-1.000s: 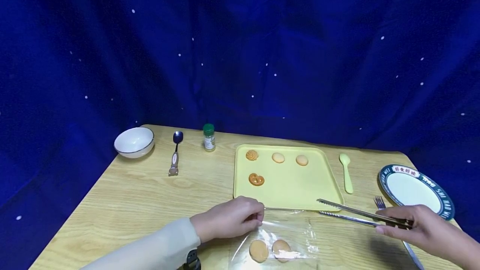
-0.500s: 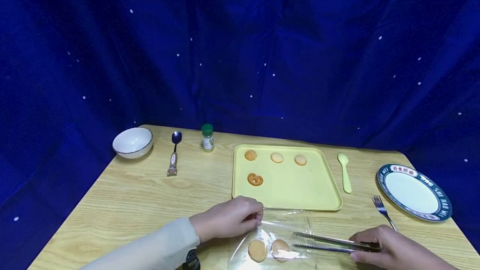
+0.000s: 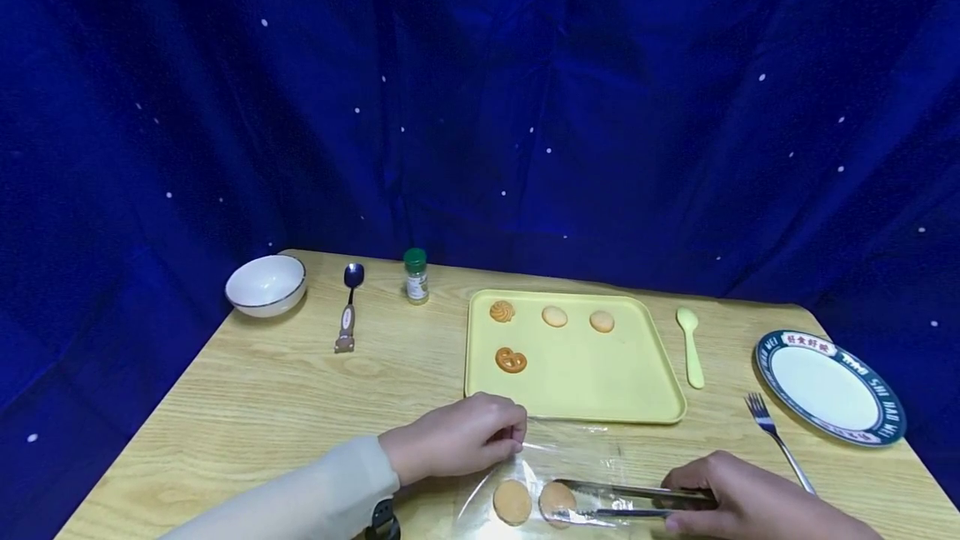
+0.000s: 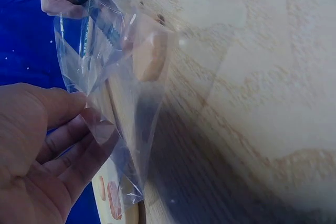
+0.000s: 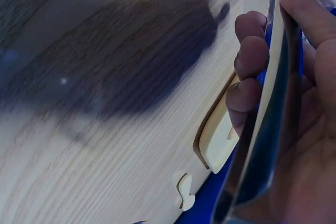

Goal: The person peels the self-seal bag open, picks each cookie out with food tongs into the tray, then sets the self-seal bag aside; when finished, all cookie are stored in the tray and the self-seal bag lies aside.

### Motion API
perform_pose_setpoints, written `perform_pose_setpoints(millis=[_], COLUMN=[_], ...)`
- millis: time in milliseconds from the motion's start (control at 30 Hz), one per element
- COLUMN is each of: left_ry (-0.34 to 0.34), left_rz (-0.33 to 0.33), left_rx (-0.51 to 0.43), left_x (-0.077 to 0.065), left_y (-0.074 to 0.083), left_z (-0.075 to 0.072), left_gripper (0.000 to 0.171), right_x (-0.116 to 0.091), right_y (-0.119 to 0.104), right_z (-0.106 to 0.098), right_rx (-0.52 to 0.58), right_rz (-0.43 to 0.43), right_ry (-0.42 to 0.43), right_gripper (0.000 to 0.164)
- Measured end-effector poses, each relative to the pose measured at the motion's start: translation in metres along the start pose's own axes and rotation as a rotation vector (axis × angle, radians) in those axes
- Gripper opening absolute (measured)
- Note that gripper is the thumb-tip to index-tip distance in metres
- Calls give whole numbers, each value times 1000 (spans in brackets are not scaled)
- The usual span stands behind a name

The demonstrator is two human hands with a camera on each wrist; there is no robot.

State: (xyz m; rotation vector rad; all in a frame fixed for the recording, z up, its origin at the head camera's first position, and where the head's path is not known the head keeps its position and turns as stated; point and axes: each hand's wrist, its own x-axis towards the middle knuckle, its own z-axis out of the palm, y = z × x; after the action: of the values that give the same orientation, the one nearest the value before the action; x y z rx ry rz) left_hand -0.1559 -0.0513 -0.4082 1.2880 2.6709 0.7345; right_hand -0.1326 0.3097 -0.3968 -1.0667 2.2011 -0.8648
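Observation:
A clear plastic bag (image 3: 480, 515) lies at the front of the table with two round cookies (image 3: 512, 502) in it. At its upper left my left hand (image 3: 465, 436) pinches the bag's edge; the left wrist view shows the thumb and fingers on the film (image 4: 100, 124). Metal tongs (image 3: 637, 491) are in my right hand (image 3: 738, 494), fingers curled round them in the right wrist view. Their tips reach over the right cookie (image 3: 557, 500), one arm on each side of it. Whether they squeeze it cannot be seen clearly.
Behind the bag sits a yellow tray (image 3: 585, 382) with a pretzel (image 3: 511, 360) and several cookies. A green spoon (image 3: 691, 348), fork (image 3: 780, 440) and plate (image 3: 825, 386) are on the right. Left stand a bowl (image 3: 266, 284), dark spoon (image 3: 349, 307) and green-capped jar (image 3: 416, 276).
My right hand has moved left and nearer with the tongs, from beside the tray's front right corner to the right cookie in the bag. My left hand has stayed in place.

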Motion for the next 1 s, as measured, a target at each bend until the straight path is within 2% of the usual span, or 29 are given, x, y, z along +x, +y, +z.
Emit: perform_pose_setpoints(millis=[333,667,767,1000], left_ry=[-7,19,7,-6], left_rz=[-11,6,-10,-23], left_rx=[14,20,12,-2], left_x=[0,0,-1,-4], left_y=[0,-3,-2,-1], left_z=[-2,-2,-2,-3], left_gripper=[14,16,15,16], right_x=[2,-3,-8,-34], right_y=[2,2,4,10], right_z=[-3,-8,-8,-21], right_rx=[-31,149,157,91], right_rz=[-140,-113,-93,-169], right_ry=[38,-16,-4,65], right_gripper=[11,16,17,23])
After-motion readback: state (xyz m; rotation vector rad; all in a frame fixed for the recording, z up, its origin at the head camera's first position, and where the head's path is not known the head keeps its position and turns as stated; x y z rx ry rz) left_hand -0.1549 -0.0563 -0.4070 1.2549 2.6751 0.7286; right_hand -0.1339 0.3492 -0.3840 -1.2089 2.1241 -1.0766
